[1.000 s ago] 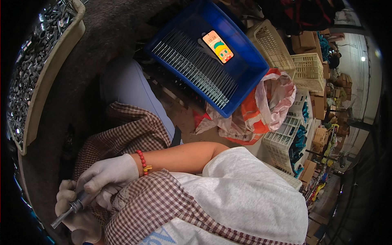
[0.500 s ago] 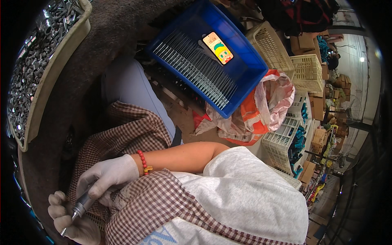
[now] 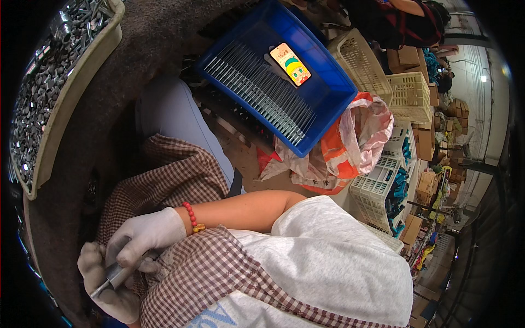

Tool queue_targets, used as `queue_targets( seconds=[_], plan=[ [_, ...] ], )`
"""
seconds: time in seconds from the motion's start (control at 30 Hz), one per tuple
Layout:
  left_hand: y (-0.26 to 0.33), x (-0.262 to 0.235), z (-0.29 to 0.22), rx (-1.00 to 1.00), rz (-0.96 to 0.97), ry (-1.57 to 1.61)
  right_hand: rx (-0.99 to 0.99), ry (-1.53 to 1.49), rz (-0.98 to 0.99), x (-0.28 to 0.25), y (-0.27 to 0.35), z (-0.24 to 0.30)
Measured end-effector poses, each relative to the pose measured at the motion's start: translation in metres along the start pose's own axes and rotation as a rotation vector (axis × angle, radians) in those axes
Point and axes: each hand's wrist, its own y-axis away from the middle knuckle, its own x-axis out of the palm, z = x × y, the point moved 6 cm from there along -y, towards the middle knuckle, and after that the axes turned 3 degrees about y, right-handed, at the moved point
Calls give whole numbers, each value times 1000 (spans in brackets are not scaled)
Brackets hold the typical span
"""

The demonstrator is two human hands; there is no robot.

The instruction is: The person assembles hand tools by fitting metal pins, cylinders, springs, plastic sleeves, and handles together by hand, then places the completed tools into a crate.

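Observation:
My right hand (image 3: pixel 149 234), in a white glove with a red bead bracelet at the wrist, is closed round a grey cylindrical piece (image 3: pixel 117 274) that ends in a thin metal rod. Its thumb presses along the cylinder's side. Close beside it, near the lower left edge, my gloved left hand (image 3: pixel 116 303) is curled about the rod's end. Whether its fingers grip the rod or something small behind it is hidden. Both hands are in front of my checked apron (image 3: pixel 202 270).
A tray (image 3: pixel 114 41) heaped with small metal parts stands at the upper left. A blue bin (image 3: pixel 333 106) holds rows of metal rods (image 3: pixel 262 90) and a phone (image 3: pixel 290 64). Beside it are an orange-and-white sack (image 3: pixel 347 142), plastic crates (image 3: pixel 407 98) and a person (image 3: pixel 396 24).
My left hand and the rod's end have shifted slightly right and up. The cylinder has turned a little in my right hand. The person at the top has moved, showing a bare arm.

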Motion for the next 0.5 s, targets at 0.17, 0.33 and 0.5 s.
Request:
queue_targets(
  seconds=[0.17, 0.33, 0.5],
  plan=[
    [-20, 0, -1, 82, 334, 152, -23, 52, -48, -3, 2, 5],
    [-11, -53, 10, 131, 142, 310, -81, 17, -67, -7, -3, 6],
    [-8, -80, 33, -26, 17, 497, -80, -43, -162, -16, -4, 4]
  ],
)
